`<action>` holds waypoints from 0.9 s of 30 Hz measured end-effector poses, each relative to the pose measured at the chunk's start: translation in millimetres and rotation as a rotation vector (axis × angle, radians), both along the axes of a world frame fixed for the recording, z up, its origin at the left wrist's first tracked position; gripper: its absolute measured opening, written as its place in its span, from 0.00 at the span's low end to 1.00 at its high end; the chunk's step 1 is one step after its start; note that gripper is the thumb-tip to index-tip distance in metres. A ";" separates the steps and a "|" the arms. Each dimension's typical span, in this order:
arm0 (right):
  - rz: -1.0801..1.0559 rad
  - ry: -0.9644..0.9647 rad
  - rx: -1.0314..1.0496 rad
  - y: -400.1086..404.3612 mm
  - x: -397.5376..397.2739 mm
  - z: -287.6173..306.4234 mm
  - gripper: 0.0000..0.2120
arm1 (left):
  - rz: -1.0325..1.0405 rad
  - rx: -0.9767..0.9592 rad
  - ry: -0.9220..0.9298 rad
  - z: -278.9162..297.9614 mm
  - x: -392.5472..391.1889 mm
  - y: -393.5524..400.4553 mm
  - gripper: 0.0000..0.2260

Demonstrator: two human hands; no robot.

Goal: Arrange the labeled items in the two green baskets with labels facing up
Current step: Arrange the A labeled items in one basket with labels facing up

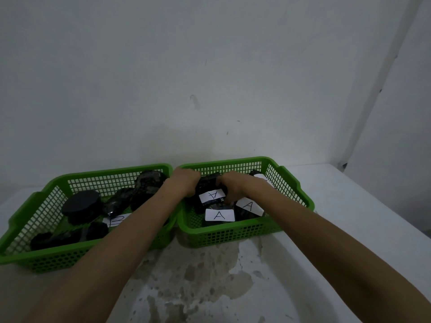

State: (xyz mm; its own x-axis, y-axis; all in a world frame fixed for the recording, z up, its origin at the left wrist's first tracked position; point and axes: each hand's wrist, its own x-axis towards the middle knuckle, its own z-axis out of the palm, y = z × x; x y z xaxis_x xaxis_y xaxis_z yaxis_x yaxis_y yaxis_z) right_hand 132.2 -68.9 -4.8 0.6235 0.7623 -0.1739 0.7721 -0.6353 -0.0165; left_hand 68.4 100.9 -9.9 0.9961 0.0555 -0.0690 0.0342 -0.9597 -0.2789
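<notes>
Two green baskets stand side by side on the white worktop, their inner walls touching, both pushed toward the worktop's far edge against the wall. The left basket [35, 203] holds black wrapped items; about six can be made out, though some overlap and the count is not certain. One of them, near the basket's front right corner, shows a white label reading B [116, 220], partly covered by the left forearm. A round black item [81, 205] sits near the left wall with no label showing.

The right basket [293, 185] shows four white labels. Three read A: one upside down on the held item [211, 195], one on the front item [219, 215] by the near wall, one on a tilted item [249, 206] toward the right. A fourth label [260, 176] peeks out at the far right corner, its letter hidden.

Both hands reach into the right basket. The left hand [185, 180] and the right hand [233, 185] close around opposite ends of the same black item, its label facing up between them. A stained patch [198, 276] marks the worktop in front of the baskets.
</notes>
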 end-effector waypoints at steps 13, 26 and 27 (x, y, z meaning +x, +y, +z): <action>-0.093 -0.124 0.259 -68.2 13.6 34.5 0.20 | 0.060 -0.128 -0.034 -0.3 11.7 -0.4 0.16; -0.356 0.567 0.679 -53.3 -23.8 65.2 0.35 | -0.250 -0.260 -0.588 43.3 -56.6 -13.6 0.26; -0.342 0.695 0.682 -53.2 -26.7 67.2 0.33 | -0.269 -0.269 -0.618 43.4 -61.5 -13.6 0.25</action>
State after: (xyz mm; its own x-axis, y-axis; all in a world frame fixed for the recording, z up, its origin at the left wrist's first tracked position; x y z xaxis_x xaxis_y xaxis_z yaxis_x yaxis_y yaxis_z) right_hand 105.5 -122.1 62.4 0.7523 0.6349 -0.1762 0.2340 -0.5074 -0.8293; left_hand 6.9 87.2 33.5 0.8344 -0.1368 0.5339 -0.1376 -0.9897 -0.0384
